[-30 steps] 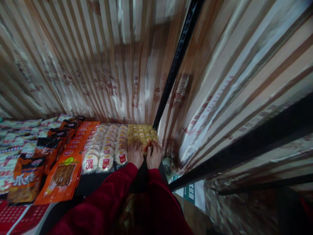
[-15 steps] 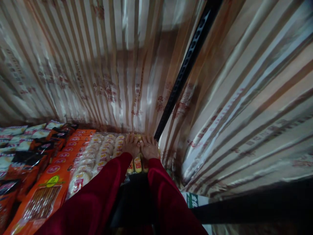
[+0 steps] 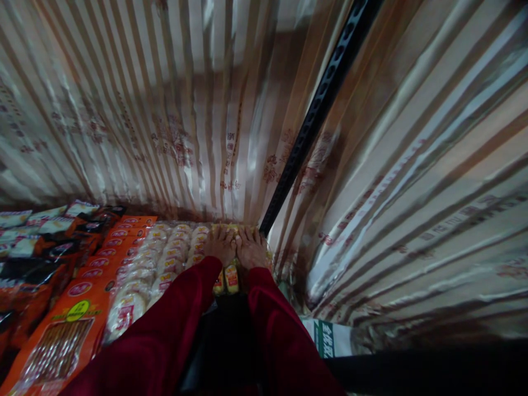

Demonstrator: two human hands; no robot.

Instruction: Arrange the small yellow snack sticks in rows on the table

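Observation:
Side by side, both my hands lie flat on a block of small yellow wrapped packets (image 3: 232, 279) at the back of the display. My left hand (image 3: 220, 246) has its fingers stretched forward over the packets. Touching it at the thumb, my right hand (image 3: 251, 250) rests with fingers spread near the foot of a black post. Both hands cover much of the packets beneath them. Left of my left hand run rows of clear packs of round white cakes (image 3: 167, 264).
Orange snack packs (image 3: 78, 311) overlap in a row on the left, with black-and-orange bags (image 3: 35, 269) beyond. A slotted black post (image 3: 305, 137) rises at the right corner before striped, printed sheeting (image 3: 185, 110). A white-and-green package (image 3: 330, 336) lies lower right.
The view has shifted slightly, so the packs at left sit a little further left and more of the white-and-green package shows. Both hands stay flat on the yellow packets.

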